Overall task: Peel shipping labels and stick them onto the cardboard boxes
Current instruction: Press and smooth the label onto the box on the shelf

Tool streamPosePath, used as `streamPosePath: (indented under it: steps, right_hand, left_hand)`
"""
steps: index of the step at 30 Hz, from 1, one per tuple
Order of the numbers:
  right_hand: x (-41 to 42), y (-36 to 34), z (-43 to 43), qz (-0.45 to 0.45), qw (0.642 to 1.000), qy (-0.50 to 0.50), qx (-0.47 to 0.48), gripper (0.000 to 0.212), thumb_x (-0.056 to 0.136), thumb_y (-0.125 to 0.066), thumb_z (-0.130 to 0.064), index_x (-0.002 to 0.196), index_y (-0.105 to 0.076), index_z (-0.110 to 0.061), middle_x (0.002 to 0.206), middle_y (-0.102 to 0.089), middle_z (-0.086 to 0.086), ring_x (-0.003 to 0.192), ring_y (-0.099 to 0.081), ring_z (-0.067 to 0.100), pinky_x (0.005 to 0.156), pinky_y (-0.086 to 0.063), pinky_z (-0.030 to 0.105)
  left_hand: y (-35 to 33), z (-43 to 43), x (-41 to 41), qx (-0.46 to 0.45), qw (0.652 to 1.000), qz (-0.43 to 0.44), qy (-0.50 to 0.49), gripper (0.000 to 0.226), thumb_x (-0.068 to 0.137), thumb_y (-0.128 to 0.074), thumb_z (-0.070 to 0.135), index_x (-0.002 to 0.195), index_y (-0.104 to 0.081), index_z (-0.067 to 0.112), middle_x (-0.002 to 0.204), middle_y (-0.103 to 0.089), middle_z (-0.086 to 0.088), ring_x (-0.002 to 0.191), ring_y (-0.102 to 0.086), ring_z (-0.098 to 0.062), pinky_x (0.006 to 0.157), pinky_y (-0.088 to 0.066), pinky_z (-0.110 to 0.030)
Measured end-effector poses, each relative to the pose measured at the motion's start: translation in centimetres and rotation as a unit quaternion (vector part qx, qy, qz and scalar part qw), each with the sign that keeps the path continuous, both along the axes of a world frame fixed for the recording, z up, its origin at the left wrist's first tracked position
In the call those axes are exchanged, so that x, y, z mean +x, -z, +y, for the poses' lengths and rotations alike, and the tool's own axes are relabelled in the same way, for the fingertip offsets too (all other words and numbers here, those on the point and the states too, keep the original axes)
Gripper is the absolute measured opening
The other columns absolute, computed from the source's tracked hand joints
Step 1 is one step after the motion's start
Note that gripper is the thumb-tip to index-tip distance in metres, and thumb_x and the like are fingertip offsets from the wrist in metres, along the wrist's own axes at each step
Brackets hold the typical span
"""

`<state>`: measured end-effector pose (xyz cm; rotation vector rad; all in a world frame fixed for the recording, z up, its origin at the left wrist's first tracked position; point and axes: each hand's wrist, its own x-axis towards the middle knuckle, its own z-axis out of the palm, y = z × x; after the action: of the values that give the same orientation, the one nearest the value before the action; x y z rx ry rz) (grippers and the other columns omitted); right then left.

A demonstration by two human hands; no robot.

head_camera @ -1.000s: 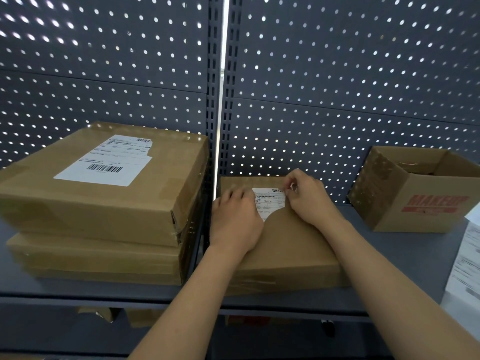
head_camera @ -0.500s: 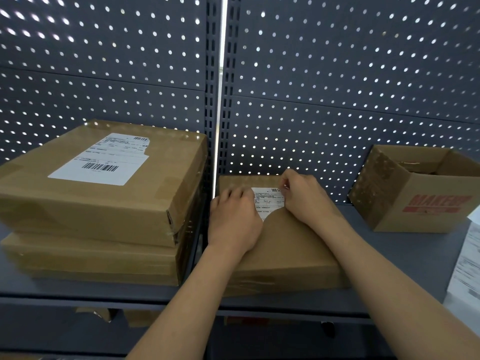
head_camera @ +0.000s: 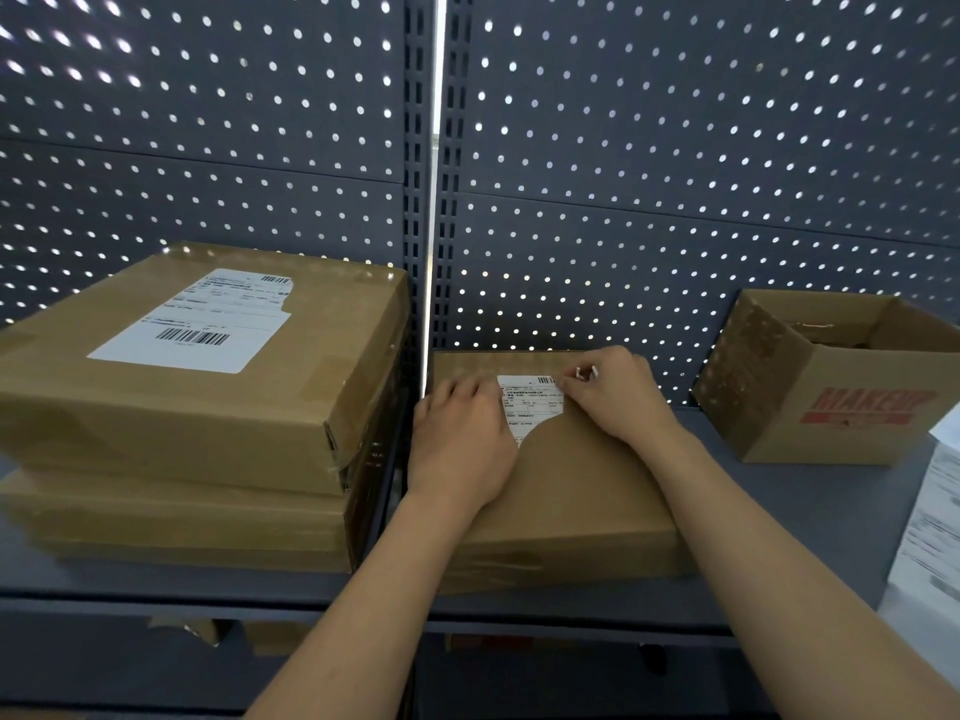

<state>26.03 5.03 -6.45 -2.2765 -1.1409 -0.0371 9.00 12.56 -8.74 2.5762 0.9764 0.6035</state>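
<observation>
shipping label (head_camera: 530,402): centre of frame, lying on the flat cardboard box (head_camera: 571,501) on the shelf (head_camera: 805,517), partly covered by both hands.
left hand (head_camera: 460,444): flat, fingers straight, pressing the label's left side.
right hand (head_camera: 615,397): fingers curled at the label's upper right corner; pinching or pressing, cannot tell.
done: stacked box (head_camera: 234,407), left of frame, bears its own label (head_camera: 197,324).
in hand: centre label, judged nearly stuck down.
left to do: open box (head_camera: 831,402), right of frame, shows no label; loose sheets (head_camera: 930,517) at right edge.

Head view looks forward-down, seemingly close, at shelf (head_camera: 841,491).
</observation>
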Motion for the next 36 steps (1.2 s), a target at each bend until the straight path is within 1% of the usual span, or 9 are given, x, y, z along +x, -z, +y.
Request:
streamPosePath:
  steps: [3, 11, 17, 21, 25, 27, 29, 33, 36]
  right_hand:
    - [0.0, 0.1, 0.3, -0.046, 0.999, -0.001, -0.019, 0.024, 0.088, -0.066, -0.027, 0.080, -0.071, -0.005, 0.079, -0.066, 0.008, 0.079, -0.061, 0.027, 0.069, -0.053, 0.038]
    - [-0.5, 0.7, 0.7, -0.185, 0.981, -0.022, -0.059, 0.025, 0.094, -0.055, -0.021, 0.074, -0.057, -0.006, 0.082, -0.058, 0.012, 0.077, -0.057, 0.032, 0.070, -0.050, 0.045]
    - [-0.2, 0.5, 0.5, -0.153, 0.985, -0.032, -0.074, 0.026, 0.096, -0.051, -0.021, 0.082, -0.063, -0.002, 0.083, -0.062, 0.012, 0.082, -0.057, 0.030, 0.076, -0.048, 0.042]
    - [0.0, 0.3, 0.2, -0.038, 0.999, -0.021, -0.029, 0.019, 0.096, -0.053, -0.024, 0.092, -0.070, -0.016, 0.087, -0.068, 0.003, 0.082, -0.061, 0.022, 0.071, -0.047, 0.034]
    - [0.0, -0.1, -0.4, 0.039, 0.999, -0.008, 0.017, 0.022, 0.096, -0.052, -0.020, 0.105, -0.072, -0.018, 0.100, -0.065, -0.006, 0.091, -0.052, 0.010, 0.073, -0.035, 0.024]
    - [0.1, 0.0, -0.6, 0.042, 0.999, -0.015, 0.024, 0.020, 0.094, -0.056, -0.022, 0.105, -0.072, -0.019, 0.103, -0.067, -0.008, 0.095, -0.051, 0.007, 0.076, -0.035, 0.020]
    - [0.0, 0.0, -0.6, 0.040, 0.999, -0.017, 0.019, 0.013, 0.089, -0.064, -0.025, 0.095, -0.074, -0.019, 0.095, -0.068, -0.011, 0.093, -0.054, 0.008, 0.071, -0.037, 0.019]
    - [0.0, 0.4, -0.2, -0.038, 0.999, -0.021, -0.010, 0.015, 0.088, -0.067, -0.027, 0.077, -0.066, -0.016, 0.086, -0.064, -0.001, 0.085, -0.058, 0.019, 0.069, -0.039, 0.028]
    - [-0.3, 0.6, 0.0, -0.101, 0.994, -0.025, -0.033, 0.018, 0.092, -0.060, -0.025, 0.083, -0.064, -0.009, 0.086, -0.059, 0.003, 0.085, -0.055, 0.023, 0.074, -0.046, 0.035]
  left_hand:
    - [0.0, 0.0, 0.0, 0.001, 1.000, -0.002, -0.001, 0.036, 0.097, -0.037, 0.024, 0.129, -0.054, 0.020, 0.131, -0.055, 0.001, 0.124, -0.042, -0.024, 0.105, -0.034, -0.041]
    - [-0.1, -0.2, -0.1, 0.001, 1.000, 0.000, -0.002, 0.036, 0.097, -0.038, 0.027, 0.129, -0.054, 0.020, 0.129, -0.056, 0.001, 0.122, -0.043, -0.024, 0.104, -0.035, -0.041]
    - [0.0, -0.1, 0.1, -0.001, 1.000, -0.004, -0.005, 0.033, 0.097, -0.039, 0.024, 0.124, -0.057, 0.020, 0.126, -0.057, 0.002, 0.119, -0.044, -0.025, 0.101, -0.035, -0.041]
    - [-0.1, 0.0, 0.1, -0.002, 1.000, -0.005, -0.007, 0.033, 0.097, -0.039, 0.023, 0.124, -0.057, 0.020, 0.125, -0.058, 0.001, 0.119, -0.045, -0.025, 0.101, -0.036, -0.041]
    - [0.0, -0.1, 0.0, -0.005, 1.000, -0.007, -0.004, 0.033, 0.097, -0.040, 0.024, 0.124, -0.057, 0.020, 0.126, -0.057, 0.002, 0.120, -0.044, -0.025, 0.101, -0.036, -0.041]
    - [0.0, -0.1, 0.0, -0.005, 1.000, -0.009, -0.005, 0.032, 0.098, -0.040, 0.025, 0.125, -0.057, 0.020, 0.126, -0.057, 0.002, 0.120, -0.044, -0.024, 0.102, -0.036, -0.041]
    - [-0.1, -0.1, 0.0, -0.004, 1.000, -0.007, -0.005, 0.034, 0.098, -0.040, 0.026, 0.127, -0.056, 0.020, 0.128, -0.056, 0.002, 0.122, -0.044, -0.024, 0.103, -0.036, -0.041]
    - [-0.2, 0.0, 0.0, -0.012, 1.000, -0.007, -0.001, 0.035, 0.099, -0.040, 0.026, 0.130, -0.055, 0.021, 0.130, -0.056, 0.002, 0.123, -0.043, -0.024, 0.104, -0.034, -0.041]
    - [-0.3, 0.1, -0.2, -0.028, 0.999, -0.019, 0.007, 0.037, 0.097, -0.039, 0.018, 0.128, -0.058, 0.019, 0.131, -0.057, 0.002, 0.124, -0.042, -0.024, 0.105, -0.033, -0.040]
